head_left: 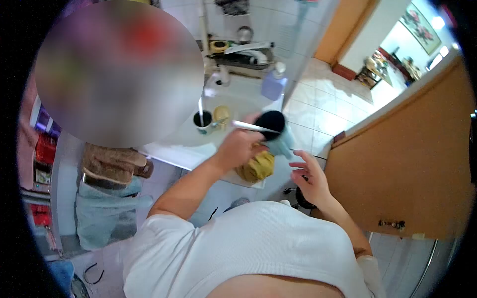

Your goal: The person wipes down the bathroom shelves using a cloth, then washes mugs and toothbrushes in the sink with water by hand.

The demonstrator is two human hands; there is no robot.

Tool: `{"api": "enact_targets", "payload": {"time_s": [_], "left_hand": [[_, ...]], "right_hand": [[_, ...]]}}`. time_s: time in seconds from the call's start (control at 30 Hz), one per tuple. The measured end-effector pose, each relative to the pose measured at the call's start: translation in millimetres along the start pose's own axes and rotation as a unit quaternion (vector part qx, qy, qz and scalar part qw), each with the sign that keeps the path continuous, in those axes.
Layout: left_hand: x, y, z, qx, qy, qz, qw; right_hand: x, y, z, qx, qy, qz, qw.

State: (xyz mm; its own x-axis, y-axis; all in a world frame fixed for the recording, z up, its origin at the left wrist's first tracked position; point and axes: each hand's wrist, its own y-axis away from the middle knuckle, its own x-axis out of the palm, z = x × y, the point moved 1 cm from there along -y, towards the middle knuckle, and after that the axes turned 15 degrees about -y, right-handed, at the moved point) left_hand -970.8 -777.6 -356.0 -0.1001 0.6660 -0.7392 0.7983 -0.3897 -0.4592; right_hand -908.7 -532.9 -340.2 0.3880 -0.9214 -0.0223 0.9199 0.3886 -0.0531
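My left hand (238, 148) is closed on a thin white stick-like item (248, 126), which lies across the dark mouth of a light blue cup (281, 139). The cup is tilted against this hand; whether the fingers also grip it is unclear. Just below the hand sits a crumpled yellow cloth (257, 167) at the counter's edge. My right hand (310, 179) is to the right of the cup, fingers spread and holding nothing. Left of my left hand, a small cup with a dark inside (202, 120) holds a white stick, beside a pale yellow cup (221, 114).
A purple pump bottle (274, 83) stands at the counter's back right, near a rack of small items (243, 57). Towels (109, 198) hang at the left. A wooden door (397, 159) is close on the right. A blurred disc hides the upper left.
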Motion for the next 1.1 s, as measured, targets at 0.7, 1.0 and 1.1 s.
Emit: {"api": "enact_targets", "payload": {"time_s": [0.7, 1.0, 1.1], "left_hand": [[-13, 134, 305, -0.302, -0.345, 0.031, 0.888], [-27, 146, 222, -0.372, -0.233, -0.012, 0.898], [-3, 112, 148, -0.223, -0.142, 0.044, 0.963]], "right_hand": [[79, -30, -56, 0.115, 0.209, 0.112, 0.965], [63, -12, -72, 0.099, 0.229, 0.06, 0.966], [57, -7, -76, 0.117, 0.22, 0.035, 0.968]]}}
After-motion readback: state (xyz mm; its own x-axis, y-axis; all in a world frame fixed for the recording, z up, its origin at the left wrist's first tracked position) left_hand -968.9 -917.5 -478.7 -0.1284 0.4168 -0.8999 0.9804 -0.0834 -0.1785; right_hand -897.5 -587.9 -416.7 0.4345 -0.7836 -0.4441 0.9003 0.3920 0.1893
